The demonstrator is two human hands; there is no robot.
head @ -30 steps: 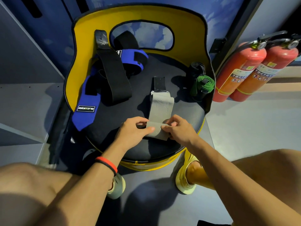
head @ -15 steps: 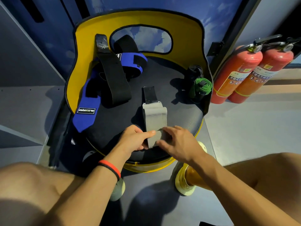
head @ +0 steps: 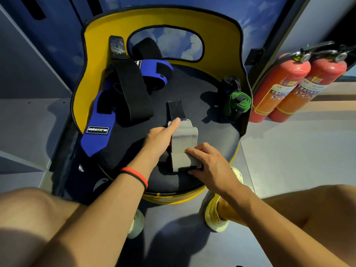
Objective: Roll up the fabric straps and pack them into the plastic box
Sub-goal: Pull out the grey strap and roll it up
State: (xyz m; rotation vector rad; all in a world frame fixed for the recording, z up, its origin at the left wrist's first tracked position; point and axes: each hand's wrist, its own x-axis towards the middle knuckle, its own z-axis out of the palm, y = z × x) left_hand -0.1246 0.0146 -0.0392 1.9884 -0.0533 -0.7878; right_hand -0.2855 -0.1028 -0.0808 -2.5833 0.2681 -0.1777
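The grey strap lies flat in the middle of the black seat, with a black tab at its far end. Its near end is turned over into a small roll. The right hand holds that roll, and the left hand lays one straight finger along the strap's left edge. A long blue strap lies on the left, its far end curled in a loop. A black strap lies across it. A green strap sits rolled up at the right edge, with a dark roll just behind it.
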